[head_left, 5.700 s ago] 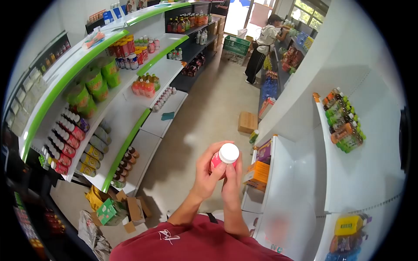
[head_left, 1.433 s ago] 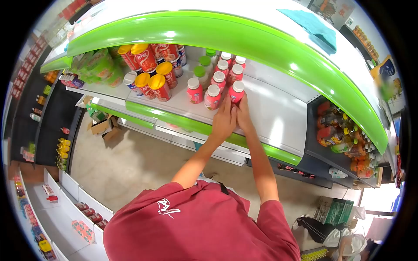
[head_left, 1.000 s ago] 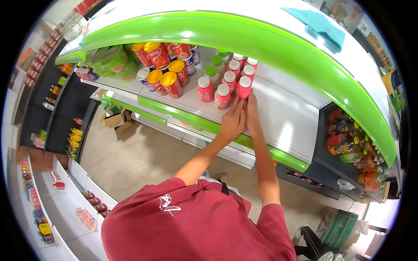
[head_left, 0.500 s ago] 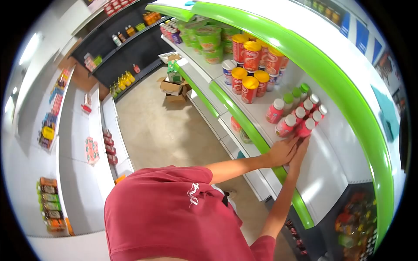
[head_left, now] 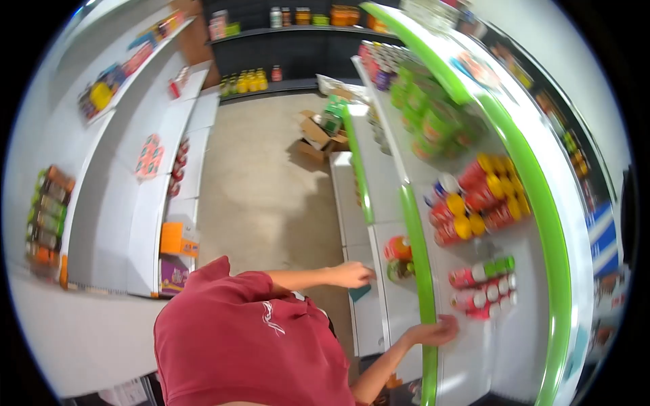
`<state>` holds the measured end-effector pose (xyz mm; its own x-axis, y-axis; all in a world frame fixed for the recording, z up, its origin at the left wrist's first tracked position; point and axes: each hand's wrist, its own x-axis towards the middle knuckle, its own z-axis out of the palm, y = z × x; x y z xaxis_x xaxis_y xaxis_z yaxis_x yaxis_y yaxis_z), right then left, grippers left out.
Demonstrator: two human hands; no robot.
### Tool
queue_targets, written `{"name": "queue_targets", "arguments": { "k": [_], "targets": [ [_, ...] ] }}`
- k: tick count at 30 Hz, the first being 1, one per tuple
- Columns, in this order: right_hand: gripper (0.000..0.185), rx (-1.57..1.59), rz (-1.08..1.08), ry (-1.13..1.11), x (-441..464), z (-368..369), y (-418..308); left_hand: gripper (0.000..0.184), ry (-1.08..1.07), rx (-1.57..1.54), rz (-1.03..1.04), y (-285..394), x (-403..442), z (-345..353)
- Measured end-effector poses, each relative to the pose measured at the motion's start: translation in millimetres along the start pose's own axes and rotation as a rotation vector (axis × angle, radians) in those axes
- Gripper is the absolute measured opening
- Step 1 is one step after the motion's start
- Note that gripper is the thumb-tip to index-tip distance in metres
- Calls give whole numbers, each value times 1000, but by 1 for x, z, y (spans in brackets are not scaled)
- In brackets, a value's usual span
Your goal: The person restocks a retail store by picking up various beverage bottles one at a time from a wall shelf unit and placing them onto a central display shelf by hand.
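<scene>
My left hand (head_left: 352, 275) hangs over the aisle beside the right-hand shelving, its fingers loosely apart and nothing visible in them. Over the green front edge of the shelf is my right hand (head_left: 437, 331), open with the fingers slightly bent. Just beyond it, pink bottles (head_left: 467, 300) with white caps stand in close rows, apart from the hand. Green-capped bottles (head_left: 499, 266) are beside them. Farther along the same shelf are red canisters (head_left: 484, 196) with yellow lids. Motion blurs the goods, and their labels cannot be read.
Green tubs (head_left: 433, 125) fill the far part of the shelf. A lower shelf holds a red-and-green item (head_left: 398, 257). Open cardboard boxes (head_left: 318, 139) lie on the floor ahead. Left shelving carries pink packs (head_left: 149, 157) and an orange box (head_left: 179, 238).
Both hands have come away from the pink bottles: the left has drawn back to the aisle, the right to the shelf edge. The view has swung left; the bottles stay on the shelf.
</scene>
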<state>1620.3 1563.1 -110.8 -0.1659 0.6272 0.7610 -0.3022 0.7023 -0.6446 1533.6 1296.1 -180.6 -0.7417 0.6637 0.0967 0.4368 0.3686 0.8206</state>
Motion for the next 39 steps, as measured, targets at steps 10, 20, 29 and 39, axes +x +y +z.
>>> {"name": "queue_targets", "arguments": {
  "k": [10, 20, 29, 39],
  "targets": [
    [52, -512, 523, -2394, -379, 13, 147, 31, -137, -463, -1502, -278, -366, -83],
    [53, -926, 904, -2112, -333, 35, 101, 19, 696, -1000, -1509, -344, -499, -94],
    [41, -657, 522, -1914, -399, 213, 14, 18, 383, -784, -1228, -393, -312, -128],
    [58, -474, 798, -2065, -443, 324, 42, 20, -56, -717, -855, -392, -198, -196]
  ]
}}
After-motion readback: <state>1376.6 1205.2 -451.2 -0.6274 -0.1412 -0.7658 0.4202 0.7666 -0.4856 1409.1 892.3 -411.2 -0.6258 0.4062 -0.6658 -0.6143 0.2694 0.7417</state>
